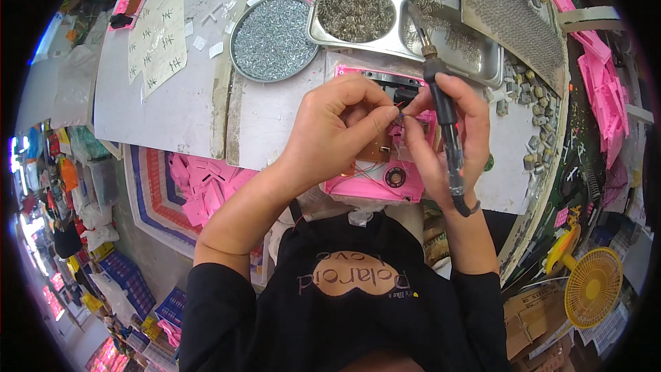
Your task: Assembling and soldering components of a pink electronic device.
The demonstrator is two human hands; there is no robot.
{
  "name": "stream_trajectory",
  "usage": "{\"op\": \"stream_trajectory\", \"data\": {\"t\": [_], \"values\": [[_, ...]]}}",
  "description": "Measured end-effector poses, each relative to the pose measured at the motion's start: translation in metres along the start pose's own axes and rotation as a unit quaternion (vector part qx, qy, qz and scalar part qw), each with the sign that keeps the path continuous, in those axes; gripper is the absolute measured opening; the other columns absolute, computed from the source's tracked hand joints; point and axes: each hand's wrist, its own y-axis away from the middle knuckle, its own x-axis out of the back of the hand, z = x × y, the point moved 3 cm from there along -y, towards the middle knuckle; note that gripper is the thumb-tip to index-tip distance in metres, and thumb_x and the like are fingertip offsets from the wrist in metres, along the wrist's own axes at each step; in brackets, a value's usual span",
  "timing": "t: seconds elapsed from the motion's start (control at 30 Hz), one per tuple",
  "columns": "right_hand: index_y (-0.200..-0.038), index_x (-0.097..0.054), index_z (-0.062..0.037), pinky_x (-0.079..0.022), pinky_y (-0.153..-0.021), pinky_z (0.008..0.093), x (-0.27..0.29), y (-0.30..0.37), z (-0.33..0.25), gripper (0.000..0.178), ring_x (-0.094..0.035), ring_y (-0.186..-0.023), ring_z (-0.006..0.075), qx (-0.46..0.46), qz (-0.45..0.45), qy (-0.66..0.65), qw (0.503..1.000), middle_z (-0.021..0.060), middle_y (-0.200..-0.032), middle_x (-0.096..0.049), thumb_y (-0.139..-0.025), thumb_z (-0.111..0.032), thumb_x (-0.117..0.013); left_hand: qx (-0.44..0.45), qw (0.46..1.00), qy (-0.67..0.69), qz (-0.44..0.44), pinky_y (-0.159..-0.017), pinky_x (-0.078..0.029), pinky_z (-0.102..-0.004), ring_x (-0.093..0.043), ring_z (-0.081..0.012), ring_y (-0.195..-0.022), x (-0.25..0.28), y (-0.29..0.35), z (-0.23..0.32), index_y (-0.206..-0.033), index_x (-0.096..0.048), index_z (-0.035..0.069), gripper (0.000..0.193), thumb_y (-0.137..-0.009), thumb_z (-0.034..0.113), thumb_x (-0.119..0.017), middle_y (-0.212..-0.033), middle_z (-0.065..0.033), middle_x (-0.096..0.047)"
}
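Observation:
A pink plastic housing lies open in front of me, with a brown circuit board, thin wires and a round black part in it. My left hand is closed over its far side, thumb and forefinger pinching a thin wire at the fingertips. My right hand cradles a soldering iron, its black handle lying across the palm and its metal tip pointing away from me. The right fingertips meet the left ones over the wires. What exactly lies between them is mostly hidden.
Beyond the housing stand a round dish of screws and a metal tray of small springs. Small metal parts lie along the right edge. Pink pieces fill a bag at the left; a yellow fan stands lower right.

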Motion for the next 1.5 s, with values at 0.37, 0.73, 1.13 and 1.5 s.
{"op": "stream_trajectory", "data": {"t": [0.37, 0.73, 1.13, 1.5], "values": [[-0.122, -0.058, 0.0006, -0.045, -0.079, 0.0351, 0.062, 0.018, -0.011, 0.041, -0.054, -0.081, 0.0213, 0.069, -0.031, 0.06, 0.995, 0.0111, -0.091, -0.062, -0.084, 0.001, -0.074, -0.089, 0.967, -0.237, 0.02, -0.07, -0.051, -0.0357, -0.062, -0.0272, -0.081, -0.009, 0.001, 0.003, -0.078, -0.069, -0.001, 0.01, -0.075, 0.004, -0.077, -0.095, -0.0119, -0.058], [-0.107, -0.059, -0.0027, -0.047, -0.066, 0.0383, 0.062, 0.021, -0.021, 0.032, -0.053, -0.058, 0.0228, 0.113, -0.14, 0.099, 0.979, 0.0068, -0.068, -0.058, -0.081, -0.004, -0.076, -0.098, 0.963, -0.251, 0.03, -0.07, -0.051, -0.034, -0.061, -0.0246, -0.082, -0.008, 0.002, 0.0, -0.08, -0.069, -0.001, 0.011, -0.075, 0.004, -0.077, -0.093, -0.011, -0.057], [-0.101, -0.063, -0.0019, -0.048, -0.063, 0.0384, 0.054, 0.021, -0.016, 0.025, -0.055, -0.057, 0.0231, 0.124, -0.123, 0.098, 0.98, 0.0074, -0.068, -0.061, -0.079, -0.003, -0.076, -0.115, 0.96, -0.253, 0.037, -0.069, -0.051, -0.0329, -0.061, -0.0235, -0.082, -0.008, 0.002, -0.001, -0.08, -0.069, -0.001, 0.01, -0.076, 0.003, -0.077, -0.094, -0.0103, -0.057], [-0.101, -0.064, -0.0038, -0.05, -0.065, 0.04, 0.056, 0.017, -0.02, 0.028, -0.054, -0.058, 0.0252, 0.158, -0.165, 0.143, 0.963, 0.0072, -0.067, -0.058, -0.076, -0.003, -0.078, -0.103, 0.963, -0.245, 0.041, -0.069, -0.051, -0.0332, -0.061, -0.0237, -0.081, -0.009, 0.001, -0.002, -0.079, -0.068, -0.001, 0.011, -0.076, 0.003, -0.077, -0.094, -0.0104, -0.057]]}}
